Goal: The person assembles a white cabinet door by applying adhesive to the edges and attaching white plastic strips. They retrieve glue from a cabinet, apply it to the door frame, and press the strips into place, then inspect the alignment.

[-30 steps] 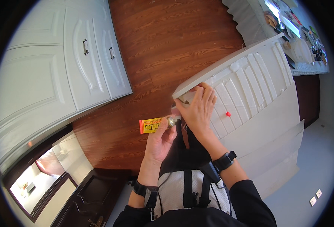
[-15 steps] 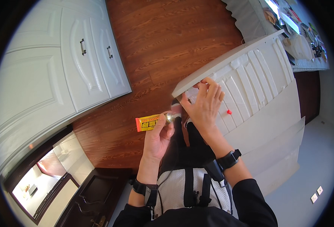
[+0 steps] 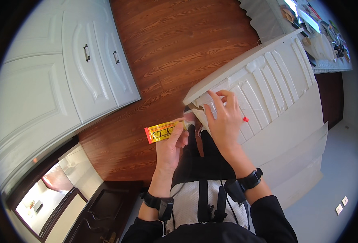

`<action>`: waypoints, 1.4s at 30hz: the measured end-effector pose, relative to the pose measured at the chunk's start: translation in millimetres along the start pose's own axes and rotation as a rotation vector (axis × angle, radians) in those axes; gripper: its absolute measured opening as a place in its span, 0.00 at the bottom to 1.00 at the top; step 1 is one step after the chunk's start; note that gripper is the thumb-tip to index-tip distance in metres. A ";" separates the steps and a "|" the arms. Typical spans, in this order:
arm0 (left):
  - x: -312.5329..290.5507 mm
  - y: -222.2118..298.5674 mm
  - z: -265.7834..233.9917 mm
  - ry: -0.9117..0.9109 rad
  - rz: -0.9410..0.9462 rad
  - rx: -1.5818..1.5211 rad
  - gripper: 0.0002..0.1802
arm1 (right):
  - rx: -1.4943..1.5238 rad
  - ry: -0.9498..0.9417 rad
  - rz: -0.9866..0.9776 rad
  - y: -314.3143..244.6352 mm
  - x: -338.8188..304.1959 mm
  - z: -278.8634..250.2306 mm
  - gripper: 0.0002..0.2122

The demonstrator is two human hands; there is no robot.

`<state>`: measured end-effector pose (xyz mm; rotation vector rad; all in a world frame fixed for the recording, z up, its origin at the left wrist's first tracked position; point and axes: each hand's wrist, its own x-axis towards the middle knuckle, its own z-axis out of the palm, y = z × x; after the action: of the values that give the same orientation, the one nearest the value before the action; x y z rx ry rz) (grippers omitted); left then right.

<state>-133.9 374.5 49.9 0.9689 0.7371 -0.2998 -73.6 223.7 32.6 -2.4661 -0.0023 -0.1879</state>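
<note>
Left hand (image 3: 171, 141) snug around a yellow tube (image 3: 159, 132), right hand (image 3: 226, 117) loosely spread over a pale panel (image 3: 265, 95)

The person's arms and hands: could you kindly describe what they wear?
The black left sleeve and right sleeve stop short of the black left wristband and right wristband, which carry boxy dark devices. The left hand and right hand wear no gloves.
</note>
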 end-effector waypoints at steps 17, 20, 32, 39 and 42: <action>1.6 3.4 7.1 0.065 0.071 0.141 0.17 | 0.334 -0.209 0.034 11.9 13.0 -7.5 0.11; -0.8 5.1 12.5 0.117 0.151 0.283 0.15 | 0.424 -0.327 0.058 19.2 7.3 -23.2 0.09; 27.7 -10.9 46.9 0.020 0.606 0.737 0.07 | 0.605 -0.302 0.146 51.5 -19.8 -51.0 0.13; 40.7 -18.1 59.1 0.034 0.940 1.129 0.02 | 0.318 -0.184 -0.018 58.2 -18.8 -50.8 0.15; 38.4 -15.5 59.2 0.043 0.996 1.196 0.04 | 0.274 -0.066 0.038 47.0 -26.4 -61.5 0.14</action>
<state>-89.0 320.0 34.4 2.3333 -0.0454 0.2205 -105.7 150.0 47.6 -2.1965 -0.0093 -0.0829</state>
